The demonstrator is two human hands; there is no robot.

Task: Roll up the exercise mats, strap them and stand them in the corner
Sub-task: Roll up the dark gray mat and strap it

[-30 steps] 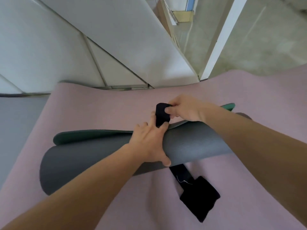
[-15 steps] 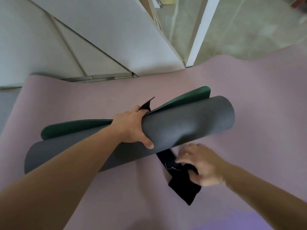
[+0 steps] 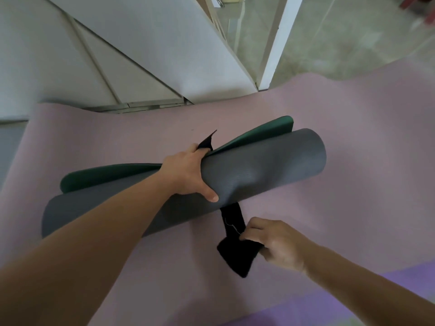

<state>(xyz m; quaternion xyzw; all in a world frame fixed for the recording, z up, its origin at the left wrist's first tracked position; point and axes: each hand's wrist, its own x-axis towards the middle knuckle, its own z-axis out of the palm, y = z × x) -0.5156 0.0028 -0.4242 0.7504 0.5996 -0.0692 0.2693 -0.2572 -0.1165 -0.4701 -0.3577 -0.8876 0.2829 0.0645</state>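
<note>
**A:** What's around you?

**B:** A pink mat (image 3: 117,142) is spread flat under everything. A purple mat (image 3: 329,302) shows at its near right edge. Beyond the pink one stand white panels (image 3: 141,43), with a white post (image 3: 270,48) and bare concrete floor (image 3: 341,43) to their right.

**A:** And the one you're working on?

**B:** The rolled mat (image 3: 270,165) lies across the pink mat, grey outside and green inside. Its right end is tilted up. My left hand (image 3: 188,175) grips it near the middle, fingers curled over the top and thumb pressed into the near side.

**A:** The other hand?

**B:** My right hand (image 3: 275,243) is just in front of the roll, pinching the wide lower end of the black strap (image 3: 235,250). The strap runs from there up under the roll. Its narrow end pokes up behind my left fingers.

**A:** Anything you can't see?

**B:** The roll hides the stretch of strap beneath it. My left forearm crosses the roll's left half. I can't tell whether my left fingertips also pin the strap's upper end. A loose green flap hangs off the roll's far side, and where it ends is hidden. My right fingertips are buried in the black cloth.
</note>
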